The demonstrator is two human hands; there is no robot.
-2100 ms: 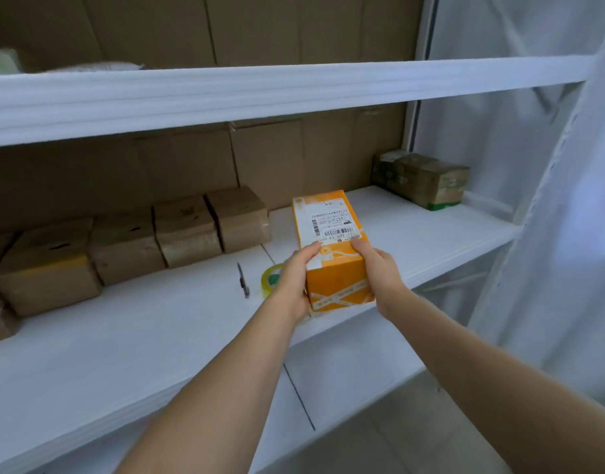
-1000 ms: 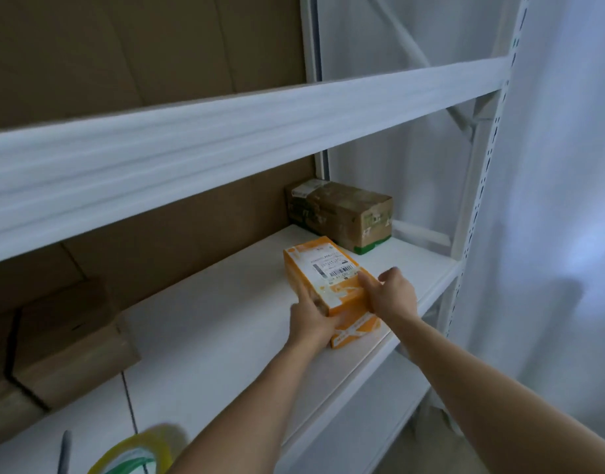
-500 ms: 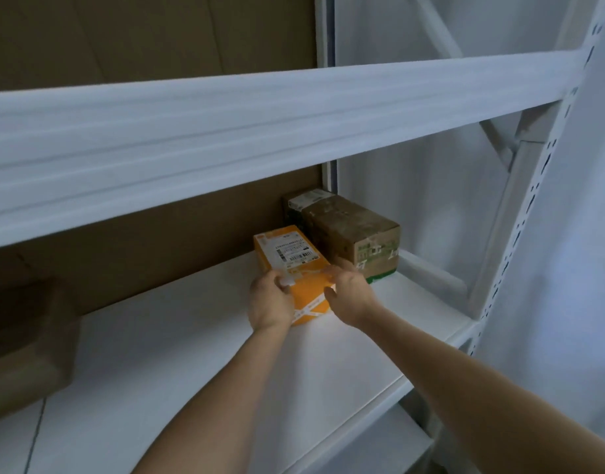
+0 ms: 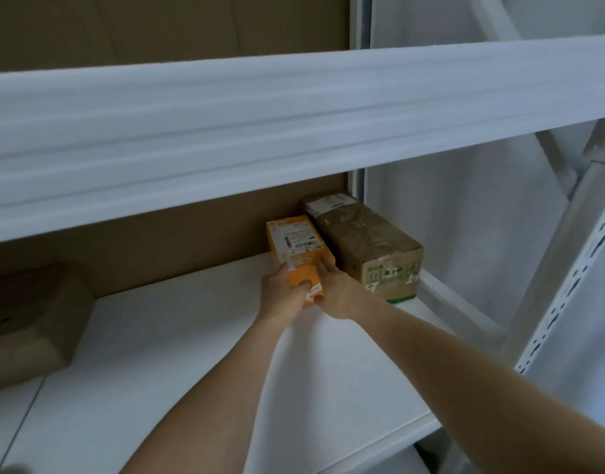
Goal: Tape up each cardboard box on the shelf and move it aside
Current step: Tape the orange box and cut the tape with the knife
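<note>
An orange cardboard box (image 4: 296,243) with a white shipping label lies on the white shelf (image 4: 198,340), at the back right, against the brown backboard. It sits side by side with a taped brown box (image 4: 366,239) on its right. My left hand (image 4: 283,293) grips the orange box's near end from the left, fingers curled over its front face. On the right, my right hand (image 4: 335,291) holds the same end, fingers reaching along the box's right side by the brown box.
Another brown box (image 4: 31,323) stands at the left edge of the shelf. The upper shelf beam (image 4: 294,121) crosses the view just above. A perforated white upright (image 4: 568,285) and white sheeting close off the right side.
Both hands have carried the orange box from the shelf's front edge to the back right, beside the taped brown box. The tape roll and pen have left the view.
</note>
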